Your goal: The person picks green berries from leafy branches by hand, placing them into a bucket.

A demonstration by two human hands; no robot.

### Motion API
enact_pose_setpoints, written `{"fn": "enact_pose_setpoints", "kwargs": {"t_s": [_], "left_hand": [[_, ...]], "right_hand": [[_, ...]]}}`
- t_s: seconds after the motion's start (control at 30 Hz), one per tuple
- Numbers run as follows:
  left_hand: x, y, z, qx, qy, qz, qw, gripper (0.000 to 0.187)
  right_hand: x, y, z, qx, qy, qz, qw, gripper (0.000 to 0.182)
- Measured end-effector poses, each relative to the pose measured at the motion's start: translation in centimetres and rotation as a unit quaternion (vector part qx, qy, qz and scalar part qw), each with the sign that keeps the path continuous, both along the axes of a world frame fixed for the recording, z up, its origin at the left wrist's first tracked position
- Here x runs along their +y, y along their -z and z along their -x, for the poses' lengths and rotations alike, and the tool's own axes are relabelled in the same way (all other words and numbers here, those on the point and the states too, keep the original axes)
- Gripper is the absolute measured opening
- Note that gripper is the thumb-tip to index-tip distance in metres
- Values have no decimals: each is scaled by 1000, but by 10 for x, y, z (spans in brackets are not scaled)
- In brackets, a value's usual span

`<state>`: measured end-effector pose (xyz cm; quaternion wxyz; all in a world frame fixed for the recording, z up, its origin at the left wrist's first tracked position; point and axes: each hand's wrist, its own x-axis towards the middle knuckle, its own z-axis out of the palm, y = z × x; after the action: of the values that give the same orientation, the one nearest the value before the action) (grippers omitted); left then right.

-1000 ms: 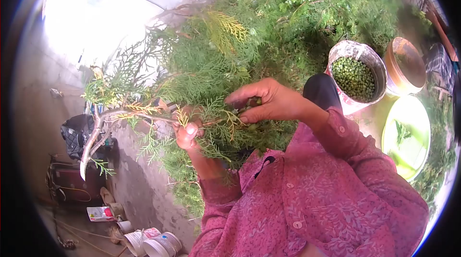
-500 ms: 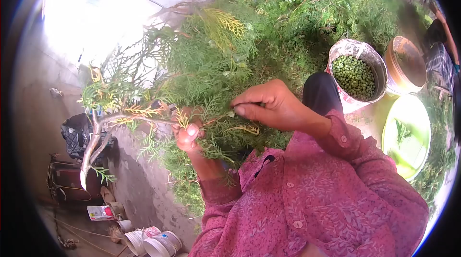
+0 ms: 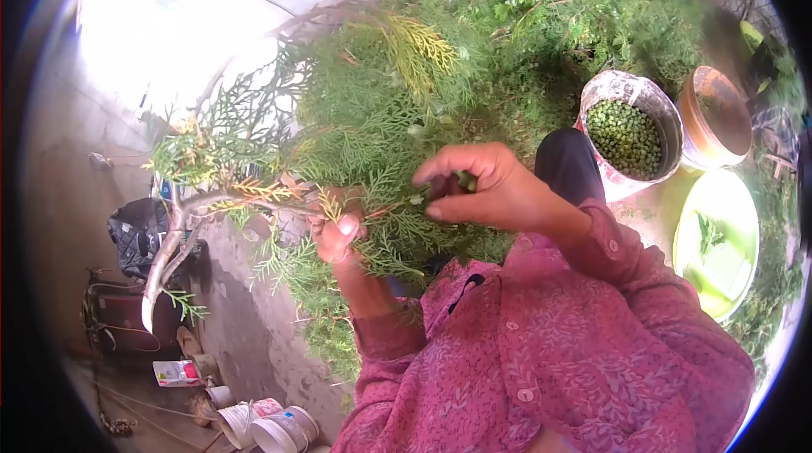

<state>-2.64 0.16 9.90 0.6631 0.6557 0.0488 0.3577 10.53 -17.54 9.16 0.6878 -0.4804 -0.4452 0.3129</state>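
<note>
The person in the pink flowered shirt (image 3: 550,351) sits with a cut cypress branch (image 3: 279,191) held up in front of them. The left hand (image 3: 338,233) is closed around the thin woody stem, thumb on top, and keeps the branch out to the side. Its bare grey end (image 3: 161,275) hangs down on the left, away from the body.

The right hand (image 3: 486,186) is just beside the left one, in among the feathery green sprigs. Its fingers are curled and pinched together on something small and green (image 3: 461,182). It looks like one of the little round cones, still close to the twig, but I cannot tell if it has come off.

A little further away, past the person's dark knee (image 3: 562,161), stands a dented metal bucket (image 3: 668,119). It is filled nearly to the top with small green cones (image 3: 624,136). So I would say a lot of picking is already done. Next to it are a yellow-green plastic basin (image 3: 719,237) with only a small sprig lying in it, and a brown tub (image 3: 715,110).

Behind all this lies a big heap of green cypress cuttings (image 3: 558,21), reaching far back. That heap looks much bigger than the one branch in hand, so I think plenty of branches are left to go through.

On the far left, down low, sit a dark bag (image 3: 135,237) and some white pots (image 3: 271,428) on the concrete floor.
</note>
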Motion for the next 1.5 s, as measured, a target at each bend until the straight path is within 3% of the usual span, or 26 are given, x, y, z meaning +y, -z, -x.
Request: {"fn": "enact_pose_setpoints", "kwargs": {"t_s": [0.03, 0.1, 0.23, 0.37, 0.4, 0.47, 0.5, 0.57, 0.6, 0.63, 0.67, 0.7, 0.77, 0.83, 0.9, 1.03, 1.1, 1.23, 1.33, 1.5], "left_hand": [[1, 1, 0, 0, 0, -1, 1000, 25], [-1, -1, 0, -3, 21, 18, 1000, 25], [-14, -9, -3, -10, 23, 27, 999, 24], [-1, 7, 3, -33, -11, 51, 998, 22], [5, 13, 6, -42, -23, 90, 995, 21], [16, 17, 8, -67, 19, 97, 993, 21], [19, 18, 8, -92, 62, 104, 988, 21], [17, 13, 7, -85, 55, 90, 991, 21], [15, 11, 6, -76, 51, 76, 993, 21], [14, 11, 6, -78, 54, 77, 993, 21], [13, 10, 4, -68, 64, 70, 993, 21], [12, 9, 3, -58, 73, 62, 994, 21], [10, 7, 5, -18, 47, 56, 997, 20], [7, 6, -1, -31, 40, 51, 997, 20], [1, 2, -8, -46, 42, 43, 997, 20], [-4, 3, -11, -67, 69, 53, 994, 19], [-8, 1, -9, -53, 67, 54, 995, 19], [-6, 2, -5, -50, 90, 49, 993, 19], [-9, 8, -8, -81, 79, 88, 990, 20], [-8, 5, -6, -66, 50, 27, 996, 20]], "right_hand": [[2, 0, 0, 0, 0, -1, 1000, 22], [7, 1, 1, -188, 84, -87, 975, 19], [11, 5, 2, -214, 102, -95, 967, 11], [-18, 8, -19, 144, 100, -102, 979, 8], [-22, 19, -32, 139, 162, -163, 963, 8], [-53, 15, -55, 83, 374, -106, 918, 8], [-73, 24, -73, 22, 410, -89, 908, 12], [-103, 63, -118, -184, 570, 84, 796, 26], [-125, 96, -140, -319, 587, 234, 707, 34], [-130, 96, -143, -437, 577, 372, 582, 43], [-139, 96, -133, -351, 522, 530, 568, 51], [-141, 101, -138, -351, 524, 529, 568, 51], [-147, 123, -141, -396, 506, 414, 645, 44], [-122, 99, -124, -84, 367, 288, 881, 35], [-91, 67, -91, 33, 191, 122, 973, 28], [-37, 39, -50, 34, -69, 23, 997, 39], [-20, 28, -36, 66, -111, -5, 992, 38], [-6, 25, -26, 66, -132, -11, 989, 41], [-7, 21, -22, 92, -167, 49, 980, 36], [-3, 25, -17, 41, -82, 24, 995, 25]]}}
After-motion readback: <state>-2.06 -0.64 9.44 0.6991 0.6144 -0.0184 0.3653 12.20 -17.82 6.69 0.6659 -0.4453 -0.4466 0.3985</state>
